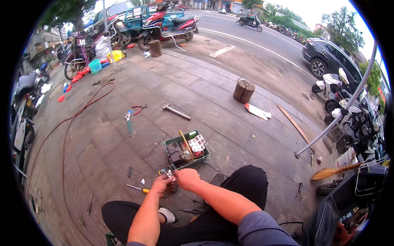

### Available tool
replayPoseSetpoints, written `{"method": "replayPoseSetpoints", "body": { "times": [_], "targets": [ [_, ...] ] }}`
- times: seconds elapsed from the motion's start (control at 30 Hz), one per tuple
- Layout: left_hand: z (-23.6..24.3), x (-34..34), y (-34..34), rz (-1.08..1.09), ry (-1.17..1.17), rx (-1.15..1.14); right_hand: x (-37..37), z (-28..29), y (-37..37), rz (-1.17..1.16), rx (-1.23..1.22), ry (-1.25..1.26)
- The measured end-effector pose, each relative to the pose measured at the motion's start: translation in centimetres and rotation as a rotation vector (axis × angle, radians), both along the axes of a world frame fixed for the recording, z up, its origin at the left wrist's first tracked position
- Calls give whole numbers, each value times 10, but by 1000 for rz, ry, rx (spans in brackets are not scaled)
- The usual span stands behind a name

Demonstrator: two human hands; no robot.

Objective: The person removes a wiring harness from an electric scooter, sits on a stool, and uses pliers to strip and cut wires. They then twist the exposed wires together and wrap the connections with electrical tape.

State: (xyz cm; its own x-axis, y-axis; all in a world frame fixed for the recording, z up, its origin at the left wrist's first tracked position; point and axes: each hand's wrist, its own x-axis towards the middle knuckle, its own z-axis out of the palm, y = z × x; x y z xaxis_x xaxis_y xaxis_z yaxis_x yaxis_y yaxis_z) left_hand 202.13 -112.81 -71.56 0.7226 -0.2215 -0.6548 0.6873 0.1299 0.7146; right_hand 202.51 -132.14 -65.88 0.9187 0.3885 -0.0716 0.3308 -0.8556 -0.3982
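Between my legs, my left hand pinches a small whitish part with thin coloured wires beside it. What kind of part it is I cannot make out. My right hand is closed and presses close against the same spot; its fingertips and whatever they grip are hidden. Just beyond my hands stands a green plastic crate, holding a dark battery-like block, a white blister-like sheet and a yellowish-brown loop. A screwdriver with a yellow handle lies left of my left hand.
Farther out on the paving lie a hammer, red-handled pliers and an adjustable wrench. A reddish hose curves along the left. Right are a wood stump, a plank, a broom and parked scooters.
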Motion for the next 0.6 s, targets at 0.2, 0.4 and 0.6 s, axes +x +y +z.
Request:
{"method": "replayPoseSetpoints", "body": {
  "times": [0.2, 0.4, 0.6],
  "targets": [
    [-32, -10, 5, -947, -350, 879, 15, 26, 4, -129, 118, -81],
    [-58, -21, 1, -1361, -483, 856, 23, 29, 1, -195, 213, 111],
    [-15, 8, 41, -505, -228, 1164, 28, 40, 5, -149, 133, 298]
  ]
}}
